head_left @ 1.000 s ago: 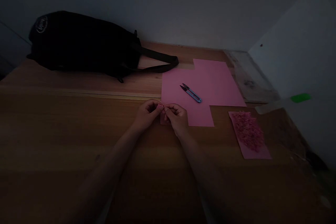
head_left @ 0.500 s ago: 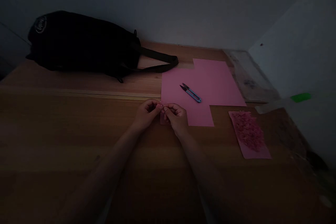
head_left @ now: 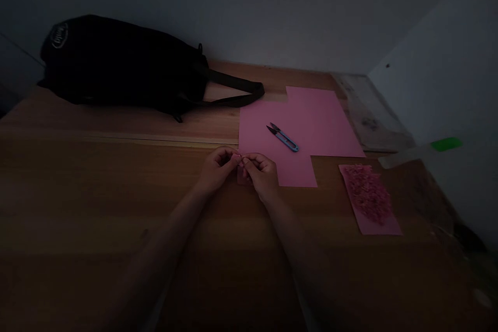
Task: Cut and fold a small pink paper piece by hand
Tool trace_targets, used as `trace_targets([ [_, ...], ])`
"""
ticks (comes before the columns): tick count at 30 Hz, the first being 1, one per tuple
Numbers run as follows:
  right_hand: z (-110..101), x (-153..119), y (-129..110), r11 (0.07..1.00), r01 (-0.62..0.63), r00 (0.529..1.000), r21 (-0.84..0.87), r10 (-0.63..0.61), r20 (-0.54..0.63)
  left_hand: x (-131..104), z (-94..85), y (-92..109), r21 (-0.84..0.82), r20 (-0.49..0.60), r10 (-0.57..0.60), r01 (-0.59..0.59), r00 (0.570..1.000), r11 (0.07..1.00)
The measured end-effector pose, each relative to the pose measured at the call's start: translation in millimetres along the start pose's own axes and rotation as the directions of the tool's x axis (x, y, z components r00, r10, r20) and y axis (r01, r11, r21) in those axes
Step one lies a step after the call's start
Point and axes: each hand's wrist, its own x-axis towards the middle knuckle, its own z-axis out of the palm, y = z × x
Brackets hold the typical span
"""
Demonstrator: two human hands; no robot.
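My left hand (head_left: 216,168) and my right hand (head_left: 263,173) meet at the fingertips over the left edge of the pink paper (head_left: 327,124). Both are closed in a pinch on a small pink piece (head_left: 235,157), mostly covered by the fingers; its kind is too small and dim to make out. Just beyond my right hand, blue thread snips (head_left: 283,138) lie on the pink paper, blades pointing to the far left. Off to the right, a heap of thin pink shreds (head_left: 369,193) rests on a smaller pink sheet (head_left: 379,229).
A black bag (head_left: 128,62) lies at the back left, its strap (head_left: 237,83) reaching the paper. A clear plastic sheet (head_left: 369,114) is at the back right, near a green-marked translucent strip (head_left: 445,144). Walls border the wooden table (head_left: 97,197) behind and right.
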Motion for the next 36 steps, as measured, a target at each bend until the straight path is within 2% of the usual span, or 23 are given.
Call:
trace_targets([
  [22,1.3,-0.1,-0.8,0.998,-0.041,0.998,0.037,0.043,-0.047,-0.4,0.2,3.4,-0.023,0.009,-0.02,0.02,1.0,1.0],
  [36,-0.5,0.9,3.4,1.0,-0.012,0.999,0.026,0.013,-0.037,0.4,-0.2,0.5,-0.027,0.009,-0.019,0.019,1.0,0.999],
])
